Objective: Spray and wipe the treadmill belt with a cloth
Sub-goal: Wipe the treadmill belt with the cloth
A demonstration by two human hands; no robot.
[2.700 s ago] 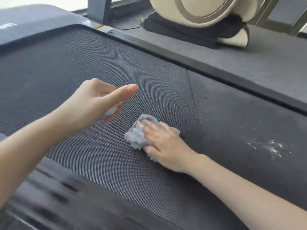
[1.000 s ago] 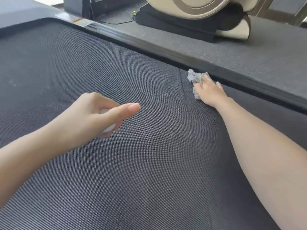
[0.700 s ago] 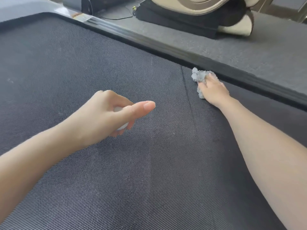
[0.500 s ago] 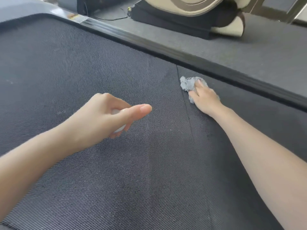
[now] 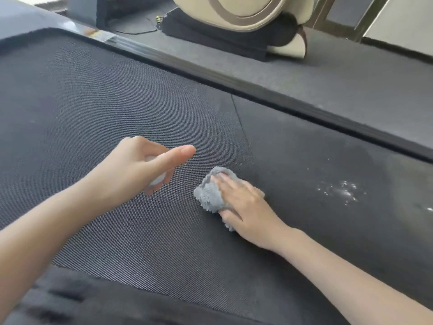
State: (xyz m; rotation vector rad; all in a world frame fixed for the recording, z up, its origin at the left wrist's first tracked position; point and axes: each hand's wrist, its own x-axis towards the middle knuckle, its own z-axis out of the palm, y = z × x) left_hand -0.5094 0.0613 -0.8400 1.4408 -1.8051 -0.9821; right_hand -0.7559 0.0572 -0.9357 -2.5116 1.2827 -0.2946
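The dark textured treadmill belt (image 5: 117, 102) fills most of the view. My right hand (image 5: 243, 205) presses a crumpled grey cloth (image 5: 208, 193) flat onto the belt near its middle, just right of the belt's seam line (image 5: 241, 127). My left hand (image 5: 140, 167) hovers above the belt to the left of the cloth, fingers curled round a small white spray bottle (image 5: 157, 180) that is mostly hidden, with the thumb stretched forward. White spray droplets (image 5: 339, 188) lie on the belt to the right.
The black side rail (image 5: 257, 90) runs diagonally along the belt's far edge, with grey floor matting (image 5: 328, 76) beyond it. A beige and black machine base (image 5: 234, 24) stands on that matting. The near side rail (image 5: 70, 301) lies at the bottom left.
My right hand has dragged the cloth from the far rail back toward me to the middle of the belt. The left hand has kept its grip and pose. The view shifted right, revealing the droplets.
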